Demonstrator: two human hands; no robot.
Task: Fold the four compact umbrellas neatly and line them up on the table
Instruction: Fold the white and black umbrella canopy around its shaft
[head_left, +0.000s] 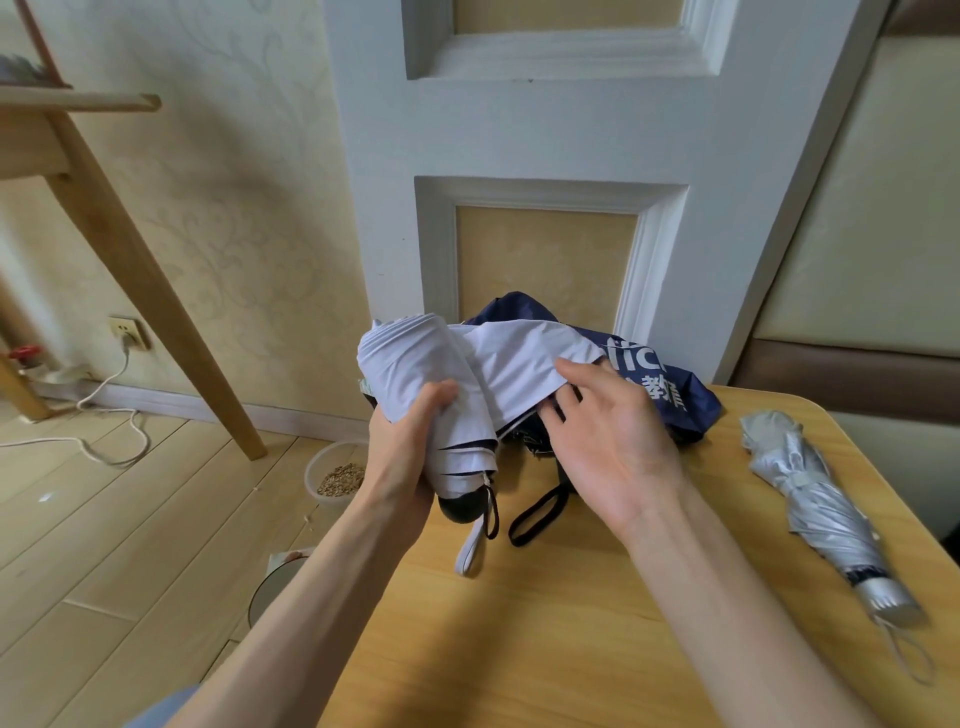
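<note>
Roughly midway seems a fair reading of the job. On the right side of the light wooden table (545, 634) lies a silver compact umbrella with a metallic canopy (821, 499), already gathered, strapped shut and set down on its own. The pale white compact umbrella with a black handle (410, 364) is the one in hand, held up above the table's far left part. The left hand (410, 431) is curled round its rolled canopy. The right hand (608, 431) is mostly open, thumb lying on a loose flap of white fabric (519, 358) and straight fingers reaching under its edge. That flap has yet to be wrapped round, and the white closing strap (470, 551) dangles unfastened near the handle. Behind the hands, at the far edge of the table, a navy blue umbrella with white lettering (670, 395) sits in a slack heap, apparently not folded, with a black wrist loop (535, 512) trailing toward the near side. A fourth umbrella cannot be made out. Lining up looks barely begun, since only the silver one lies finished.
</note>
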